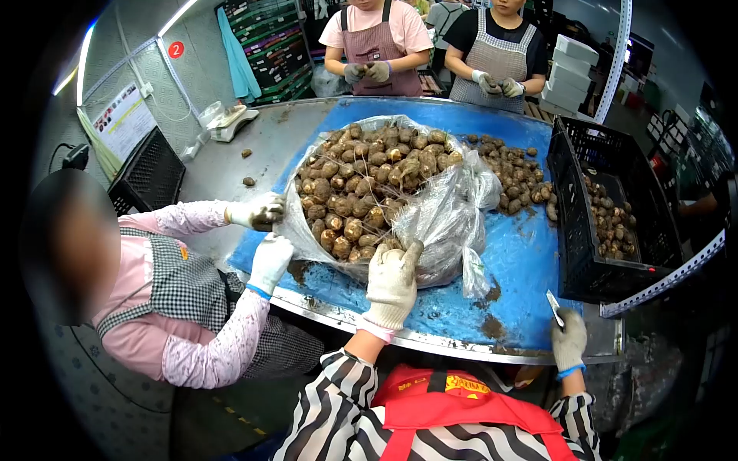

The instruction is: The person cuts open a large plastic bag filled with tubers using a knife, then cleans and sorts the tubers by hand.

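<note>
- Fingers of our left hand (390, 284), in a pale knit glove, are closed on the near edge of the plastic bag (442, 223), with the thumb raised along the plastic.
- Our right hand (569, 338), also gloved, is clenched around a small light-coloured tool (554, 307) at the near right edge of the table (286, 137); we cannot tell exactly what kind of tool it is.
- We see the bag lying open on the blue sheet (523, 269) that covers much of the table, full of brown, soil-covered tubers (361, 177), its loose plastic bunched on the right side.
- Loose tubers (519, 173) lie on the sheet to the right of the bag, between it and a black crate (615, 276).
- Inside that crate, we see more tubers, gathered toward its near part.
- At our left, a person in a checked apron (188, 269) has both gloved hands at the left side of the bag.
- Across the table from us, two people in aprons stand with their gloved hands held in front of them.
- Dark soil (492, 326) is scattered on the sheet near us.
</note>
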Demonstrator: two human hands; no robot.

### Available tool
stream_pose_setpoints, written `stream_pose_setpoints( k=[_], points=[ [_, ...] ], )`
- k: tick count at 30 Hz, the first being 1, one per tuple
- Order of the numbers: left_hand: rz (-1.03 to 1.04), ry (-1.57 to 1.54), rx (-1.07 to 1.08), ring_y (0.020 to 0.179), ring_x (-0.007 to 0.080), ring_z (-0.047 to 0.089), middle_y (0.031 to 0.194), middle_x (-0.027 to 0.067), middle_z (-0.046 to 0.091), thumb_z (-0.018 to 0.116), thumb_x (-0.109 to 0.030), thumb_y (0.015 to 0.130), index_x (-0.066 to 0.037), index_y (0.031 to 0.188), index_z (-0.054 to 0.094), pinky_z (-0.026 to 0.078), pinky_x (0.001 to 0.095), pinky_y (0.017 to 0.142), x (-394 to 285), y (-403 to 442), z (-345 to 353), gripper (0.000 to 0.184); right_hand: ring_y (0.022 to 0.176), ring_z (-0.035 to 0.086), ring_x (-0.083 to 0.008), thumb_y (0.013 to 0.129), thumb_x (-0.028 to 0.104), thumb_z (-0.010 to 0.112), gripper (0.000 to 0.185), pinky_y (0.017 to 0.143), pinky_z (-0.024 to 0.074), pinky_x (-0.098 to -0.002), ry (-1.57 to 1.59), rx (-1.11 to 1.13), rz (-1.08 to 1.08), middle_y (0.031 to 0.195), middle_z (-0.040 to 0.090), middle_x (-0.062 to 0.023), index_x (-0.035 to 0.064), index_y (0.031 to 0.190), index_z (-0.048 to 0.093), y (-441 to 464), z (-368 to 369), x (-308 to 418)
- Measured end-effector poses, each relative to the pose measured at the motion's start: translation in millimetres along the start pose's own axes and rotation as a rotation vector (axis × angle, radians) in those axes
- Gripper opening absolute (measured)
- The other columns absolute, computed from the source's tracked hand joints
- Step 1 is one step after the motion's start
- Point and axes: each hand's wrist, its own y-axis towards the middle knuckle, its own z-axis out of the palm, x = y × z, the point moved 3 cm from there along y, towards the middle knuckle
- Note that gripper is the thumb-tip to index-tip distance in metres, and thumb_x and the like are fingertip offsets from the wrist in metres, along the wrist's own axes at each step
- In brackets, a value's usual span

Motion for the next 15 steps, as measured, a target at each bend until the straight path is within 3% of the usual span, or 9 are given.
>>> stream_pose_setpoints(
  k=[1, 3, 6, 9, 10, 12, 15],
  points=[
    [0.003, -0.015, -0.011, 0.081, 0.037, 0.061, 0.082, 0.0121, 0.059, 0.063, 0.003, 0.08, -0.012, 0.132, 0.06, 0.049, 0.0541, 0.095, 3, -1, -1, 0.054, 0.106, 0.065, -0.0359, 0.077, 0.004, 0.068, 0.032, 0.096, 0.0506, -0.0434, 0.072, -0.104, -0.209, 0.111, 0.07, -0.0161, 0.003, 0.109, 0.071, 10, 3, 34],
    [0.003, -0.043, -0.003, 0.081, 0.0364, 0.061, 0.083, 0.0118, 0.058, 0.062, 0.003, 0.079, -0.012, 0.13, 0.061, 0.05, 0.0537, 0.095, 7, -3, -4, 0.053, 0.104, 0.067, -0.0351, 0.077, 0.002, 0.07, 0.032, 0.094, 0.052, -0.0425, 0.213, -0.062, -0.347, 0.107, 0.072, -0.0158, 0.0034, 0.109, 0.072, 44, 7, 122],
    [0.011, -0.078, 0.022, 0.082, 0.0354, 0.061, 0.084, 0.0118, 0.058, 0.062, 0.002, 0.079, -0.01, 0.128, 0.062, 0.049, 0.053, 0.095, 6, -4, -8, 0.05, 0.114, 0.065, -0.0352, 0.079, 0.011, 0.076, 0.038, 0.101, 0.0512, -0.043, 0.282, -0.032, -0.641, 0.119, 0.069, -0.0168, 0.0082, 0.117, 0.071, 84, 30, 241],
    [0.047, -0.051, 0.008, 0.092, 0.0346, 0.06, 0.092, 0.0137, 0.057, 0.066, -0.004, 0.077, -0.007, 0.123, 0.063, 0.048, 0.0531, 0.096, 4, -9, -8, 0.046, 0.127, 0.057, -0.0341, 0.087, 0.018, 0.069, 0.045, 0.109, 0.0466, -0.0435, 0.219, 0.171, -0.818, 0.128, 0.063, -0.0184, 0.0068, 0.13, 0.064, 120, 50, 322],
    [0.034, -0.073, 0.029, 0.095, 0.0353, 0.059, 0.095, 0.014, 0.057, 0.067, -0.004, 0.076, -0.007, 0.122, 0.063, 0.047, 0.0539, 0.097, 2, -11, -7, 0.047, 0.123, 0.056, -0.035, 0.089, 0.018, 0.066, 0.047, 0.108, 0.0466, -0.0439, 0.187, 0.116, -0.905, 0.126, 0.062, -0.0184, 0.0043, 0.133, 0.062, 134, 70, 328],
    [-0.001, -0.111, 0.071, 0.101, 0.0368, 0.058, 0.102, 0.0145, 0.058, 0.071, -0.004, 0.074, -0.007, 0.122, 0.064, 0.044, 0.0554, 0.099, -3, -15, -9, 0.049, 0.117, 0.058, -0.0347, 0.089, 0.021, 0.066, 0.05, 0.104, 0.0476, -0.0448, 0.013, 0.41, -0.764, 0.121, 0.064, -0.0181, 0.0048, 0.136, 0.06, 159, 75, 347],
    [0.015, -0.113, 0.046, 0.106, 0.0363, 0.058, 0.106, 0.0151, 0.058, 0.072, -0.004, 0.072, -0.007, 0.117, 0.064, 0.044, 0.0557, 0.1, -5, -22, -5, 0.046, 0.113, 0.058, -0.0356, 0.086, 0.026, 0.069, 0.053, 0.101, 0.0476, -0.0444, -0.158, 0.282, -0.798, 0.111, 0.067, -0.0177, 0.0081, 0.135, 0.062, 174, 86, 336]
  ],
)
